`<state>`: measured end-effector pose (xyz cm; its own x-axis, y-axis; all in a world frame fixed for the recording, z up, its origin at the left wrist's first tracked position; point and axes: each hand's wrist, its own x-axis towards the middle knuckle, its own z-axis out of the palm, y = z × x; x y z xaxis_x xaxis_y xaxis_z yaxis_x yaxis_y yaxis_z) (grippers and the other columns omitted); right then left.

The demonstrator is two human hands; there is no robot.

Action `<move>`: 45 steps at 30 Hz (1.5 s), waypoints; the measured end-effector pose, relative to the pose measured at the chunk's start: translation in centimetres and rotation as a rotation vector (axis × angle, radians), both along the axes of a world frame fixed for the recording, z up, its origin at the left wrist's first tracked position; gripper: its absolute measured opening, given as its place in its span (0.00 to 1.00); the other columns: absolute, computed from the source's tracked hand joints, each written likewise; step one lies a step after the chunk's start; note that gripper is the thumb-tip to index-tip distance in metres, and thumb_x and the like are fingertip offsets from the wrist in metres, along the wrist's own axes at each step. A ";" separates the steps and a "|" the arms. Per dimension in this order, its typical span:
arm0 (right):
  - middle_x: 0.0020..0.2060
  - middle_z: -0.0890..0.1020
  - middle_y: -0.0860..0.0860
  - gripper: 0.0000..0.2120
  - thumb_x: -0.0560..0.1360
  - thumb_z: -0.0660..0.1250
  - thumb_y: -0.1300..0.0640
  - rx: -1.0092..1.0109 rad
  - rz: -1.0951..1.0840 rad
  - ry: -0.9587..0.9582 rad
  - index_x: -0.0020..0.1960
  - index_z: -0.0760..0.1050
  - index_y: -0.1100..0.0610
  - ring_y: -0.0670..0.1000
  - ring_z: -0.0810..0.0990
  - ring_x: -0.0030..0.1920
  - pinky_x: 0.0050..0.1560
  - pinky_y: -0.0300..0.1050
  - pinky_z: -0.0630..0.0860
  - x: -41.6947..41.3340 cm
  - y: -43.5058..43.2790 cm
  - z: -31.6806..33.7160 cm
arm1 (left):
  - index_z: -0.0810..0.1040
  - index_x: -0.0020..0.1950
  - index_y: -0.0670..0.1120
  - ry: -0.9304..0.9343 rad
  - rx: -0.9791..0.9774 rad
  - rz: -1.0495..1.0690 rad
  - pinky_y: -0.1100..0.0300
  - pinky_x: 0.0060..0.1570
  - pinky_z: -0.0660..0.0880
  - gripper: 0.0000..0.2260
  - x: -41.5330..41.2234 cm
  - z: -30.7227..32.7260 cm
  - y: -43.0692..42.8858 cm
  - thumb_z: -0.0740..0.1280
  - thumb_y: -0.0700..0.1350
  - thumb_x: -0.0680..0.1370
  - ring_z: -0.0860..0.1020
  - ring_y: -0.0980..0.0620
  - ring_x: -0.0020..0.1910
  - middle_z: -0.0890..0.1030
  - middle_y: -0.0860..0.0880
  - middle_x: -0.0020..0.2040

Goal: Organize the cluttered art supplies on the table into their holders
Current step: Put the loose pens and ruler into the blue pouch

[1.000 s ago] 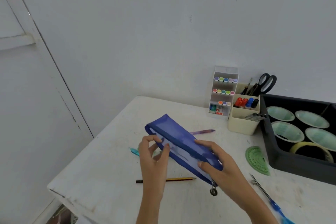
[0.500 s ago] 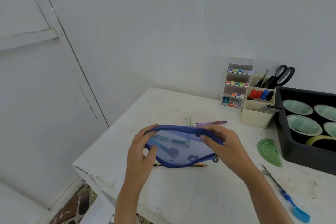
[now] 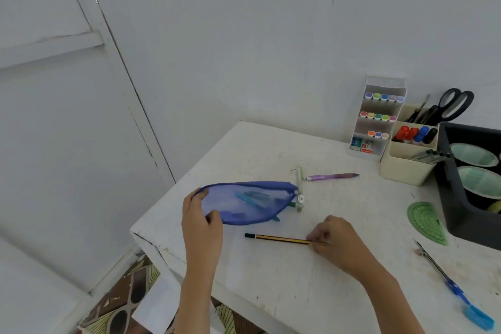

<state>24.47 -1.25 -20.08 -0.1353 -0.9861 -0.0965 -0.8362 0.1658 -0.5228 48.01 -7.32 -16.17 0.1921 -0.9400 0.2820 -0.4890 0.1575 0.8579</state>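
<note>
right hand (image 3: 339,238): fingers (image 3: 318,236) closed in a pinch on one end of the pencil (image 3: 282,238). The pencil lies along the tabletop (image 3: 271,279); can't tell if it's off the surface yet.
left hand (image 3: 202,225): fingers above and thumb below, clamped on the end of the blue mesh pouch (image 3: 225,203). The pouch is propped on the tabletop between the hands and the wall, mouth arched, looks open.
inside pouch: teal pens (image 3: 252,198) show through the mesh, so those count as done.
step in hand: probably pencil into pouch.
just past pouch's far end: green pen (image 3: 299,182) touching the zip end, purple pen (image 3: 333,177) just beside it. Both loose.
right of right hand: green protractor (image 3: 427,221) flat against the black tray (image 3: 458,214); blue-handled tool (image 3: 450,285) nearer the table edge. Both loose.
well beyond fingers, at the wall: marker rack (image 3: 376,119) filled, cream holder (image 3: 406,171) with markers and scissors (image 3: 452,106). Look sorted.
progress: partway. Left to do: pencil, two pens, protractor, blue tool.
</note>
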 end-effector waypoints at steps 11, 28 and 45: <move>0.40 0.84 0.55 0.11 0.68 0.70 0.58 -0.605 -0.228 -1.080 0.49 0.81 0.61 0.50 0.78 0.37 0.40 0.35 0.77 0.9 1.2 8.2 | 0.68 0.68 0.43 0.069 0.115 0.040 0.53 0.60 0.72 0.20 0.8 -0.2 -0.4 0.61 0.32 0.76 0.67 0.53 0.59 0.67 0.46 0.67; 0.47 0.82 0.57 0.16 0.76 0.60 0.71 -0.552 0.321 -0.326 0.61 0.77 0.61 0.48 0.78 0.45 0.48 0.27 0.70 11.2 -7.0 5.7 | 0.68 0.68 0.43 0.031 0.090 -0.085 0.77 0.43 0.66 0.21 1.9 1.7 -1.3 0.58 0.30 0.76 0.66 0.56 0.55 0.69 0.46 0.65; 0.48 0.73 0.47 0.11 0.76 0.66 0.50 -0.078 -0.152 0.040 0.56 0.77 0.52 0.43 0.73 0.45 0.45 0.33 0.71 8.0 -6.4 0.0 | 0.68 0.68 0.42 0.160 0.115 0.159 0.56 0.55 0.68 0.19 4.4 1.5 -0.9 0.58 0.32 0.77 0.69 0.50 0.57 0.69 0.44 0.66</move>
